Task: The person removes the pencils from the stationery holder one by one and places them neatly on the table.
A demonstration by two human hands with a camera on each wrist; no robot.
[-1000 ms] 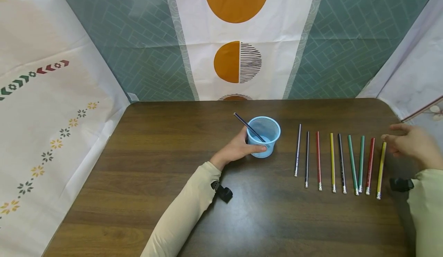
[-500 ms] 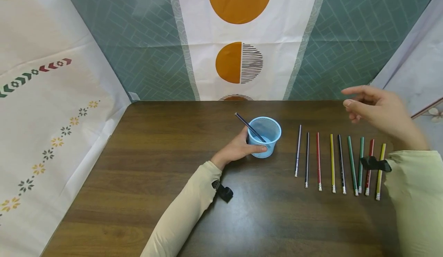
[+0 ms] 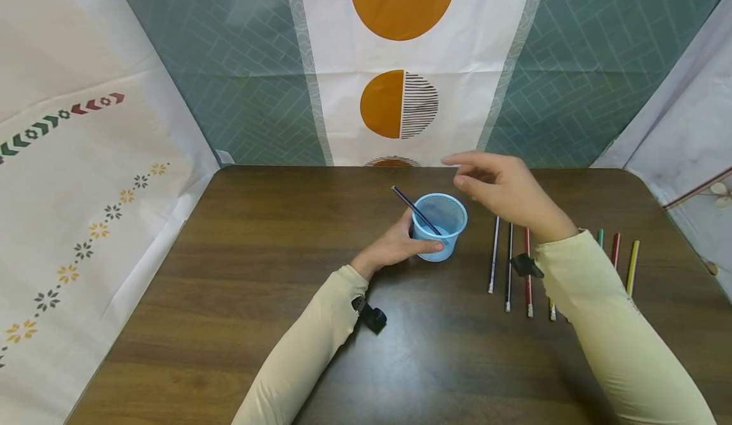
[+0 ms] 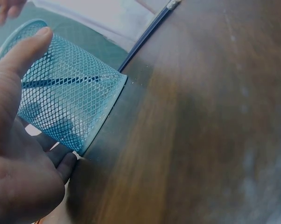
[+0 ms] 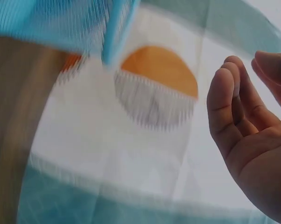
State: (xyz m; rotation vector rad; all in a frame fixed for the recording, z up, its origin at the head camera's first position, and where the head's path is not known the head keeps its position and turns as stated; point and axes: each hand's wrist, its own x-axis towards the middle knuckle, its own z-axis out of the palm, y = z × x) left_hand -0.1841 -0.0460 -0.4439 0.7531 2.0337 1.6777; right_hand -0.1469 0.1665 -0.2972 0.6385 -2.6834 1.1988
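My left hand [image 3: 394, 244] grips a light-blue mesh pencil cup [image 3: 447, 248] by its side, thumb across the front. One dark pencil [image 3: 403, 196] leans inside it, its end sticking out over the left rim. In the left wrist view, the thumb lies along the cup's mesh wall [image 4: 84, 100], and the pencil shows through it. My right hand [image 3: 503, 190] hovers behind and to the right of the cup, apart from it, fingers loosely bent and holding nothing. The right wrist view shows that hand [image 5: 252, 135] with its fingers bare and the cup [image 5: 52, 23] at upper left.
A row of pencils lies on the brown table [image 3: 274, 234] to the right: a pale purple pencil [image 3: 494, 256], a dark pencil [image 3: 509, 272], a red pencil [image 3: 528, 291], a yellow pencil [image 3: 632, 266] and others. My right sleeve [image 3: 606, 310] covers part of the row. Patterned cloths hang around the table.
My right hand has swung from the far right end of the pencil row up and left to the cup. The left hand, cup and pencils have stayed in place.
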